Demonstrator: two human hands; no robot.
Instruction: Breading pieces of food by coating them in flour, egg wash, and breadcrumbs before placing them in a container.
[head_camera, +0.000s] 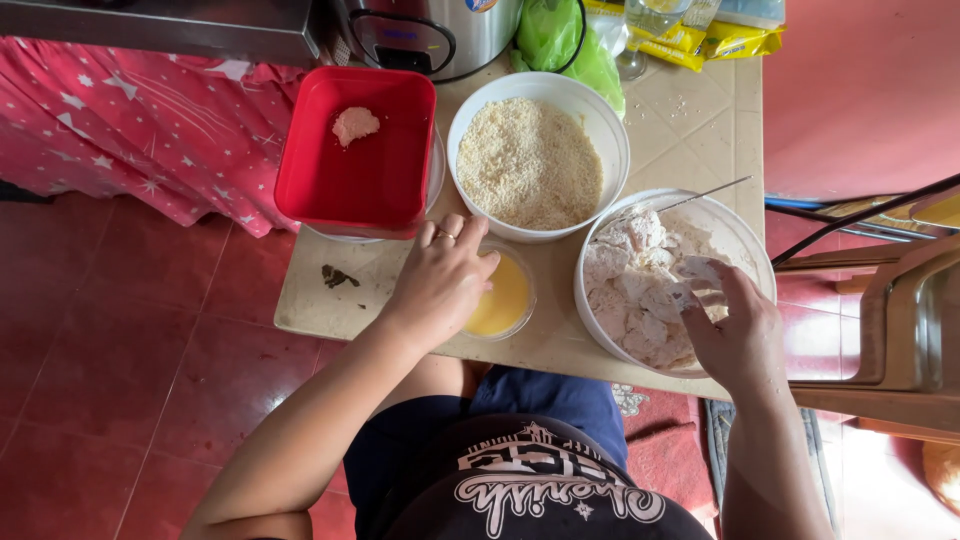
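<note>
Head view, contents as we count them. One pale worktop (700, 130), cut off at the top edge. Two white bowls: one bowl of breadcrumbs (530, 160), and one larger bowl of floured pieces (660, 285) with a thin metal handle (705, 192) leaning on its rim. We cannot count the pieces; they clump together under flour. One small clear cup of yellow liquid (500, 297), between the two bowls at the near edge. One red square tub (360, 150), holding a single coated piece (355, 125) and sitting on a plate that is almost wholly hidden.

Two hands. Our left hand (440, 280) rests on the cup's rim, fingers together and curled over it, covering its left side; one ring shows. Our right hand (735, 330) is inside the larger bowl, fingers pinched on one floured piece (697, 270) near the right wall.

At the far edge: one metal pot, one green bag, several yellow packets, all cropped. One dark smear lies by the tub.
</note>
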